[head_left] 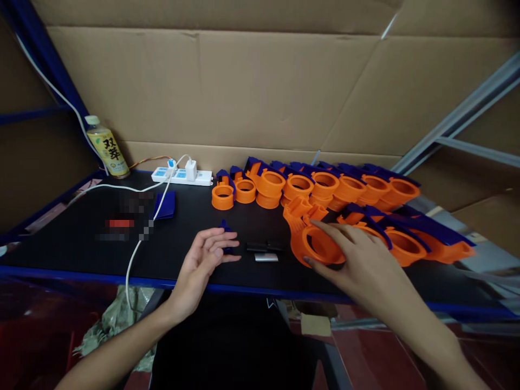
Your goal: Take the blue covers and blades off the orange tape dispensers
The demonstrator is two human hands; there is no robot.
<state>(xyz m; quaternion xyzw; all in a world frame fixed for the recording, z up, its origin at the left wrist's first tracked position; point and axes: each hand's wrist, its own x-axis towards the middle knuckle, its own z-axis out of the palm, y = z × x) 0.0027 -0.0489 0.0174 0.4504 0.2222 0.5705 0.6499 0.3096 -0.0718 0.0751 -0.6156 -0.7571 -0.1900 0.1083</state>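
Observation:
My right hand (361,257) grips an orange plastic ring piece (298,238) by its round end, thumb on the near side and fingers on the far side. The piece has a slotted bracket at its other end. My left hand (205,260) is over the front of the black table with its fingers stretched out and apart. Just behind those fingers is a small dark blue part (224,225), partly hidden; I see no hold on it. Between my hands lie a black rod-shaped tool (264,247) and a small silvery strip (266,258).
Several orange-and-blue ring assemblies (300,185) stand in rows at the back and right. A white power strip (162,174) with a plug and cable is at the back left, near a yellow-labelled bottle (108,149). Blue flat pieces (166,205) lie left. Cardboard walls the back.

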